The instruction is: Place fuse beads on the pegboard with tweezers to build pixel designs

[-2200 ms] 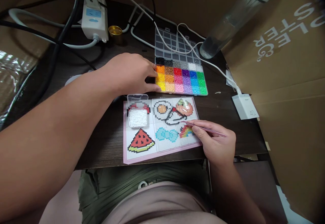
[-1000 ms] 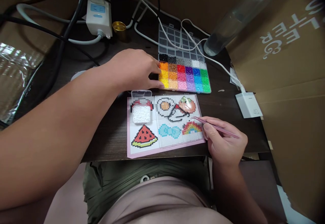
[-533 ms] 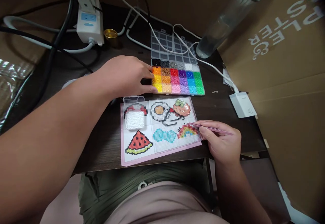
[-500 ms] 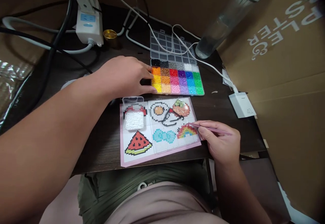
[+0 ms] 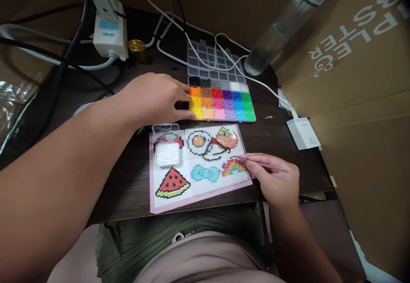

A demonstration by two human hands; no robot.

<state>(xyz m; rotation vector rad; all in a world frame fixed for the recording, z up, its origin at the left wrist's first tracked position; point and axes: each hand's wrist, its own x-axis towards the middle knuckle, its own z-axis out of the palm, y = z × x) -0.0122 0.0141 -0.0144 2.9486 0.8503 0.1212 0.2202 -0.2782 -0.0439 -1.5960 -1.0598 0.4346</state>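
Note:
My right hand (image 5: 277,180) is closed around pink tweezers (image 5: 265,164). Their tip is over a clear pegboard (image 5: 208,187), just above a rainbow pattern (image 5: 235,167); whether a bead is in the tip is too small to tell. My left hand (image 5: 160,97) lies with thumb and fingers apart against the left edge of a compartment box of coloured beads (image 5: 221,103). The pegboard covers the right part of a pattern sheet (image 5: 166,204) with egg, bow and watermelon pictures. Black beads form curved lines on the board. A small clear box of white beads (image 5: 167,154) sits on the sheet's left side.
A clear bottle (image 5: 272,35) stands at the back right, near a cardboard wall (image 5: 361,103). White cables cross the bead box's raised lid (image 5: 214,63). A white charger (image 5: 303,133) lies at right. A power strip (image 5: 110,35) and gold cup (image 5: 137,48) are back left.
The whole view has shifted slightly. My right hand and the tweezers stay nearly in place over the rainbow pattern, and my left hand remains at the bead box's edge.

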